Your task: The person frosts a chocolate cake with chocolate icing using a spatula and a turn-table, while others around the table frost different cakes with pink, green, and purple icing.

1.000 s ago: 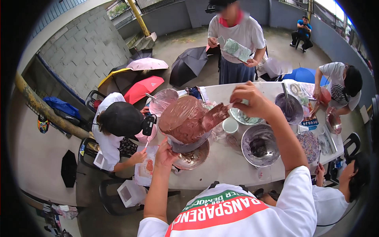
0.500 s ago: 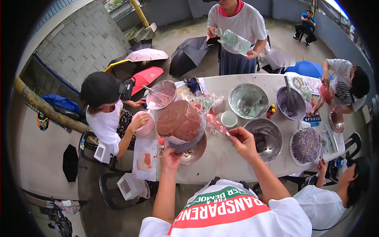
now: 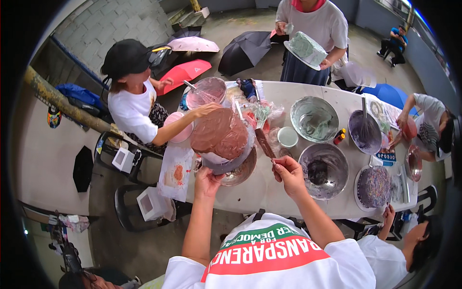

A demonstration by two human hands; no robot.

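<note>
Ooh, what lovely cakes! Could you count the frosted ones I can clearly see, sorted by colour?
Brown: 1, the brown cake on a round board in the left hand
Green: 1, the green cake held by a standing person across the table
Purple with sprinkles: 1, the purple cake at the table's right
Total: 3

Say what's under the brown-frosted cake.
Under the cake is a grey base, held at its near edge by the left hand. Lower down, part of a metal bowl shows. The rest of the bowl and the base's middle are covered.
</note>
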